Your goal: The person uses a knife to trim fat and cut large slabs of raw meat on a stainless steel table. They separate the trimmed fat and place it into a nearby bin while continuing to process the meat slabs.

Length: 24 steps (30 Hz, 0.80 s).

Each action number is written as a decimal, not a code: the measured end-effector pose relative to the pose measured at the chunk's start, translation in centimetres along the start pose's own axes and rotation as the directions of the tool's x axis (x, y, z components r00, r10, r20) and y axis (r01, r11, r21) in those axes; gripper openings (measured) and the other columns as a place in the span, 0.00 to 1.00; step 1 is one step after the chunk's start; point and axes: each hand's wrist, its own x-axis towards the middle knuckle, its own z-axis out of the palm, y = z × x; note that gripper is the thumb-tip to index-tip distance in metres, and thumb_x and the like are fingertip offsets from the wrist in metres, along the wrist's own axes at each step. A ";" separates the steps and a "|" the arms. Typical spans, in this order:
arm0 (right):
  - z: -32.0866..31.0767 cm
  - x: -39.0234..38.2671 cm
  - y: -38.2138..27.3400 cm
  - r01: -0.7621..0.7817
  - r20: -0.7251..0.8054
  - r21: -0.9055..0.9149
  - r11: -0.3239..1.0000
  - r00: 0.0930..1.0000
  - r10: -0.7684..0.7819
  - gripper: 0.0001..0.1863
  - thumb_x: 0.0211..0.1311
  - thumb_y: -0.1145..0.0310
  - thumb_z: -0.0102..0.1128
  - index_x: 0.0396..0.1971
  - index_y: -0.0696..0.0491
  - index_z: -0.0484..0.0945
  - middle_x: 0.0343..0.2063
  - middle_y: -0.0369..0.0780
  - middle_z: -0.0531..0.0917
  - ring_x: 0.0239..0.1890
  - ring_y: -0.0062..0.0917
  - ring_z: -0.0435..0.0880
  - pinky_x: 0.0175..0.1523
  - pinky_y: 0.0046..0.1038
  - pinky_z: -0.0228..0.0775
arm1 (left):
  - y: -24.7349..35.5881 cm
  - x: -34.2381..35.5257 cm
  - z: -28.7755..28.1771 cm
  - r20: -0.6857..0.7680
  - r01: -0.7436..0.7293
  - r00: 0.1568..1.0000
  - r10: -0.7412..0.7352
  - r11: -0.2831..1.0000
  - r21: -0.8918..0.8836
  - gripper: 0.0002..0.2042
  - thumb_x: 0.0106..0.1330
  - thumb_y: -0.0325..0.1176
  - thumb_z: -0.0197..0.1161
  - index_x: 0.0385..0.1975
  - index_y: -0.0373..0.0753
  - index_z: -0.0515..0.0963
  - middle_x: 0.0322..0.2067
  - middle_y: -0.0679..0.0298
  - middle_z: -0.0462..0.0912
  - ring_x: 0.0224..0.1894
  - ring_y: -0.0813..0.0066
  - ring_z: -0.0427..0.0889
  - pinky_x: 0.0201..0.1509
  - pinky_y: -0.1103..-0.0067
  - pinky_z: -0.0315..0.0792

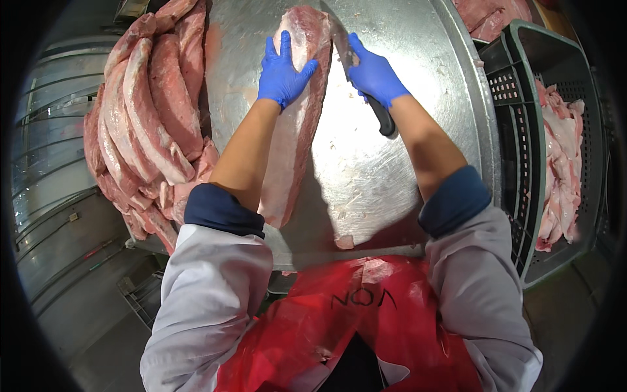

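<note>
A long strip of pale pink meat [287,176] lies lengthwise on the steel work surface [359,196]. My left hand [284,78], in a blue glove, rests on the upper part of the strip with its fingers spread. My right hand [375,78], also gloved in blue, grips a knife with a black handle [382,114]. The knife's blade [339,39] lies along the right edge of the strip near its top end. Small scraps of meat are scattered on the steel to the right of the strip.
A heap of long meat pieces [171,98] is piled at the left. At the right stands a grey-green plastic crate [516,150] holding pale trimmings [558,163], with more pink meat [486,16] behind it. The work surface has a raised rim [488,137]. Metal racks line the far left.
</note>
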 end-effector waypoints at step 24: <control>0.6 -0.8 -2.0 -0.107 0.100 0.103 0.989 0.990 0.097 0.44 0.63 0.76 0.47 0.78 0.38 0.44 0.22 0.42 0.80 0.17 0.23 0.76 0.23 0.29 0.72 | -3.7 -14.4 -2.9 0.050 -0.188 0.979 0.197 0.972 -0.142 0.45 0.62 0.49 0.67 0.74 0.35 0.53 0.73 0.36 0.48 0.75 0.37 0.50 0.76 0.58 0.52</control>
